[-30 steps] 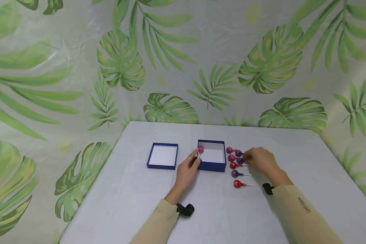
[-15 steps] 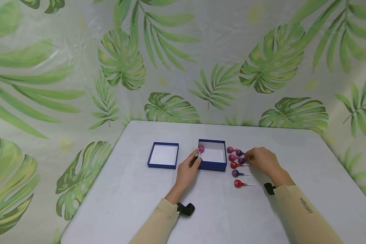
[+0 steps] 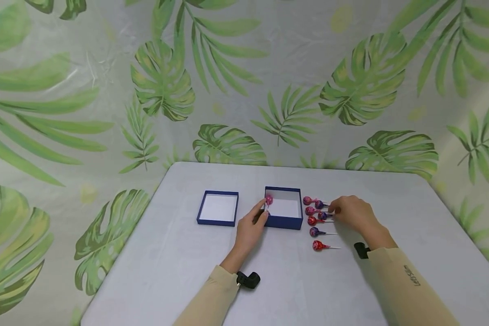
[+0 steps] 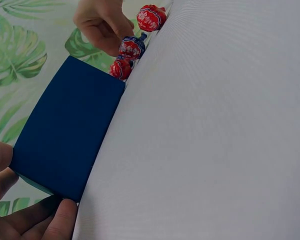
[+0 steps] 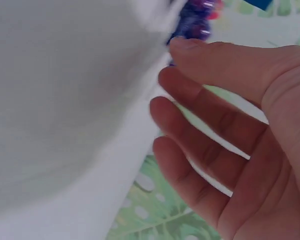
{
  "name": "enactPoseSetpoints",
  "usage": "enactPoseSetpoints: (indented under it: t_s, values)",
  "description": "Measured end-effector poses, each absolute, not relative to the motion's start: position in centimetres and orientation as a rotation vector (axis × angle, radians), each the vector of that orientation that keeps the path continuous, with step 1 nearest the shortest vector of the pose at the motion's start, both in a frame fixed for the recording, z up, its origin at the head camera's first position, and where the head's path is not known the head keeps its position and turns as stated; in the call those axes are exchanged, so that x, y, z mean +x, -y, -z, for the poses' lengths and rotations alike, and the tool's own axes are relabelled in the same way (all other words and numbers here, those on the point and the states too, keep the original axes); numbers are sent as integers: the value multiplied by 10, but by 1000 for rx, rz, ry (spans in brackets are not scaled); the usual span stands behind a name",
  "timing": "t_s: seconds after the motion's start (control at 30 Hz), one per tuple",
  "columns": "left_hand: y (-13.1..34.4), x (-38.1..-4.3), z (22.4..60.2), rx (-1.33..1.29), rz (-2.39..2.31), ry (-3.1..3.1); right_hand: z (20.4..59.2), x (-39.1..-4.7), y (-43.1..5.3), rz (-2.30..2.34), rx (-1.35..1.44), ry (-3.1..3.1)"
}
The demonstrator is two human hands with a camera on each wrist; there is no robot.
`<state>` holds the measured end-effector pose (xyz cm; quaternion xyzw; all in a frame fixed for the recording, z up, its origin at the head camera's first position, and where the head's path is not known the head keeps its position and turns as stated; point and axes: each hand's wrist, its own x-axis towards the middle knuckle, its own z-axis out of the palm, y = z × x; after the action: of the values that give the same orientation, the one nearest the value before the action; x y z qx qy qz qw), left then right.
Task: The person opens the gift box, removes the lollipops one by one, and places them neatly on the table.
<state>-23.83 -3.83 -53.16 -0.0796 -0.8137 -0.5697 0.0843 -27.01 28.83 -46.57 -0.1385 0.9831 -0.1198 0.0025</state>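
My left hand (image 3: 249,230) grips the left side of an open blue box (image 3: 283,222) with a white inside. A pink lollipop (image 3: 269,199) lies at the box's left wall, close to my fingers. Right of the box, several wrapped lollipops lie in a column, sticks to the right. My right hand (image 3: 353,216) pinches a purple lollipop (image 3: 324,215) there, between thumb and index finger; in the right wrist view its purple wrapper (image 5: 194,22) shows past the thumb tip. Another purple lollipop (image 3: 319,204) lies just behind it.
Left of the box lies its blue-edged lid (image 3: 218,208), white inside up. Nearest me in the column are a red lollipop (image 3: 318,246) and a purple-blue one (image 3: 314,232). A leaf-patterned curtain (image 3: 228,90) hangs behind the white table (image 3: 277,280).
My right hand has shifted slightly to the right, and the purple lollipop at its fingertips has moved a little the same way. The left hand and box stay put.
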Motion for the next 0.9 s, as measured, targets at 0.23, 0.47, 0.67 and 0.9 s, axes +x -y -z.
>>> enactPoseSetpoints:
  t_s: [0.23,0.47,0.67,0.9]
  values:
    - [40,-238,531,-240,1697,2431,440,-264,-273,460,-350,-3111]
    - [38,-239,531,-247,1700,2429,428,-262,-254,543,-326,-3124]
    - [38,-239,531,-241,1694,2435,429,-263,-243,611,-345,-3147]
    - [38,-238,531,-235,1700,2426,429,-265,-229,684,-374,-3178]
